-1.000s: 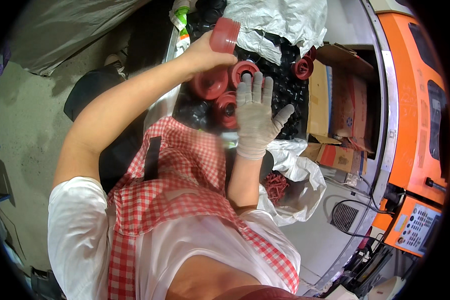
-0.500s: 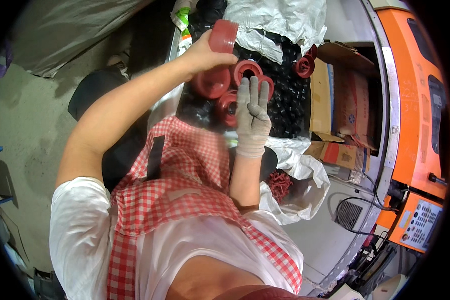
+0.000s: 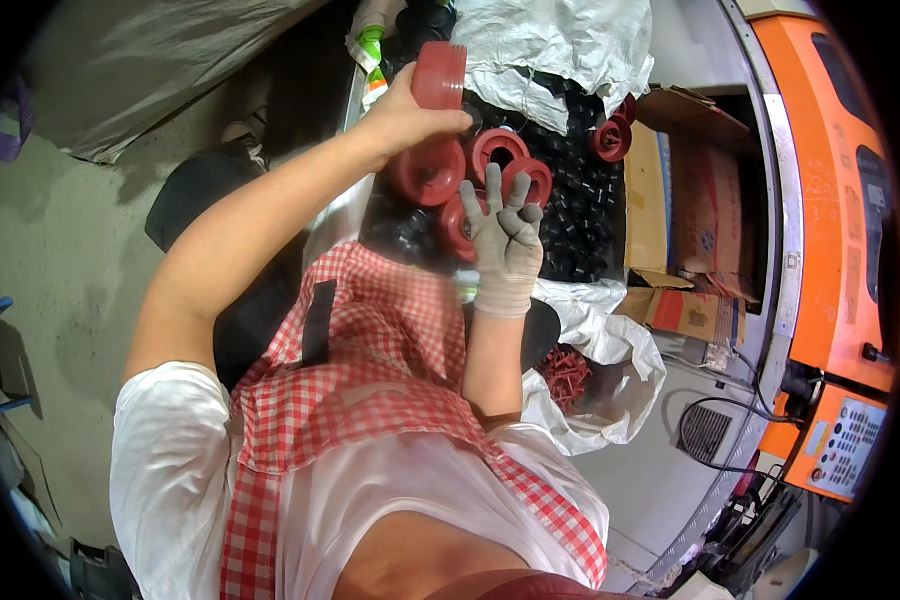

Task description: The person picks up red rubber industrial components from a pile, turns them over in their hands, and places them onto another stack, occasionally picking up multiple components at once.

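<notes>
My bare left hand grips a translucent red plastic cap with a ribbed rim, held on its side above the far left of the pile. My right hand wears a grey-white glove; its palm faces up, with several fingers spread and nothing held. Beyond the glove, more round red caps lie together: a wide one, a ring-shaped one and one beside it. Another red cap is partly hidden by my right fingers. They rest on a heap of small black plastic parts.
White woven sacking covers the heap's far side. At the right stand an open cardboard box and an orange machine with a button panel. An open white sack holds red scraps. Another red cap lies by the box.
The fingers of my right hand have spread from a straight, close row. My left hand has shifted slightly left, still holding the red cap.
</notes>
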The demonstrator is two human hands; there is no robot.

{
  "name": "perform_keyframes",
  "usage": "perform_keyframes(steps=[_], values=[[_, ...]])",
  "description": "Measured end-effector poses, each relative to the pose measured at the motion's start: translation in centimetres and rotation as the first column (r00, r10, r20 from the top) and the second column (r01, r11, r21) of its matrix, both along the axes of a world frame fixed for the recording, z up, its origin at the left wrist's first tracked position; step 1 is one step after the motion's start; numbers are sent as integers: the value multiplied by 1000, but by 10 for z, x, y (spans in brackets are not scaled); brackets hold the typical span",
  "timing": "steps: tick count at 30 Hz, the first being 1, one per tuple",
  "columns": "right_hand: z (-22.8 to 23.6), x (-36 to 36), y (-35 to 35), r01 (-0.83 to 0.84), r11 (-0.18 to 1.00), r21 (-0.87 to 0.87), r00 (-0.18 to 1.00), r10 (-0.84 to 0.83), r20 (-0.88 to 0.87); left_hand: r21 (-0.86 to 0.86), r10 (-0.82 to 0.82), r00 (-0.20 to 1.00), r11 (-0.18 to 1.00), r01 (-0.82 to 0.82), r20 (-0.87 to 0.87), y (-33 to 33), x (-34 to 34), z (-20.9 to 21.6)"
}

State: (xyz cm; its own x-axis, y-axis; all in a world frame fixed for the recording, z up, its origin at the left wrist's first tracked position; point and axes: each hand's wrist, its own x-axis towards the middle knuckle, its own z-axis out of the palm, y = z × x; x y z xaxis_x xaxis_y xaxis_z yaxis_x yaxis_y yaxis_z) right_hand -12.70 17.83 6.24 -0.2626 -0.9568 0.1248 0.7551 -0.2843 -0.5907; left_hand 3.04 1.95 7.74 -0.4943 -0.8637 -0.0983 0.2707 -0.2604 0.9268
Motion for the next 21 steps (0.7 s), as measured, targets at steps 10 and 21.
perform_keyframes(steps=[10,21], values=[[8,-15,-14,215,974,66,854,-155,-496,28,125,978,992,-122,-165,-7,15,6],[-95,-26,-89,511,713,481,467,240,-851,98,124,990,987,-131,73,-12,49,7]])
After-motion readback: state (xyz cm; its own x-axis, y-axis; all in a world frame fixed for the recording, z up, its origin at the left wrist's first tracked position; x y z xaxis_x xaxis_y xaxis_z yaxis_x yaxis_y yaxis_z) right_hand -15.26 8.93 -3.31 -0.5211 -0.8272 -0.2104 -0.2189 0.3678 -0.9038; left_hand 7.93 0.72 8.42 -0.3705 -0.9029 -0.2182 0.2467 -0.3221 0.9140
